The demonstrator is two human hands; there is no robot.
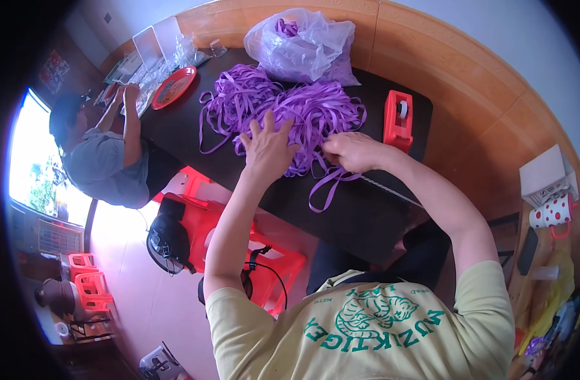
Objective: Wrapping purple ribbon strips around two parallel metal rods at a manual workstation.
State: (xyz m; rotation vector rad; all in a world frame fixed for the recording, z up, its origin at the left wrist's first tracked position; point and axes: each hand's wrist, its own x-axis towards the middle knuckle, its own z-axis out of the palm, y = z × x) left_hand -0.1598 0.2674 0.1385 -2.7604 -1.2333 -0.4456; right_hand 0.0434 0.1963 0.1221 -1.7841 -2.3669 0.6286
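Observation:
A large tangled heap of purple ribbon (325, 111) lies on the dark table in front of me. My left hand (268, 151) rests on the heap's near side, fingers spread apart. At its right edge my right hand (354, 152) is closed, thumb and fingers pinched on purple ribbon. A ribbon loop (323, 201) hangs down below that hand toward the table's near edge. From under the right wrist a thin pale cord-like strip (391, 190) runs to the lower right; what it is I cannot tell.
Behind the heap stands a clear plastic bag (302, 47) with purple ribbon inside. A red tape dispenser (399, 120) is at the right, a red plate (174, 87) at the left. Another person (106, 161) sits at the table's left end. Red stools (207, 234) stand below.

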